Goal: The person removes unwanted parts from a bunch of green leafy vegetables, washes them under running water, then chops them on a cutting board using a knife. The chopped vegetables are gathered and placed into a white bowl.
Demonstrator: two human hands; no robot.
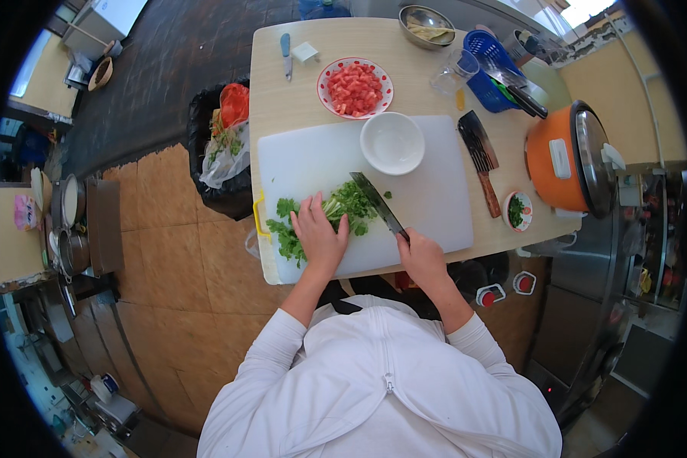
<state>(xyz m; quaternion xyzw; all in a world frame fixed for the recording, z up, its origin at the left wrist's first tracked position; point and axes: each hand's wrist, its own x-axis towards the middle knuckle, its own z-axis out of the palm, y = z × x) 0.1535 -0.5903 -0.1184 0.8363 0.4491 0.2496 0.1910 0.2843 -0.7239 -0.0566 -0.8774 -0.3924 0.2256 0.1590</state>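
On a white plastic cutting board point(315, 150) lies a bunch of leafy green herbs point(352, 201), which looks like cilantro. My left hand point(319, 235) presses down on the bunch with its fingers spread. A kitchen knife point(378, 201) is in my right hand point(425, 259), its dark blade at the right side of the herbs. A small cut piece of leaf lies just right of the blade. Behind the herbs, an empty white bowl point(392, 143) stands on the board, close to a red-dotted plate of diced red pieces point(355, 89), possibly tomato.
At right are a slotted turner point(480, 157), a small bowl of chopped greens point(516, 211), an orange cooker point(558, 160) and a blue basket point(486, 71) with knives. A peeler point(287, 57) and a metal bowl point(426, 26) lie farther back. A lined bin point(220, 194) stands left of the table.
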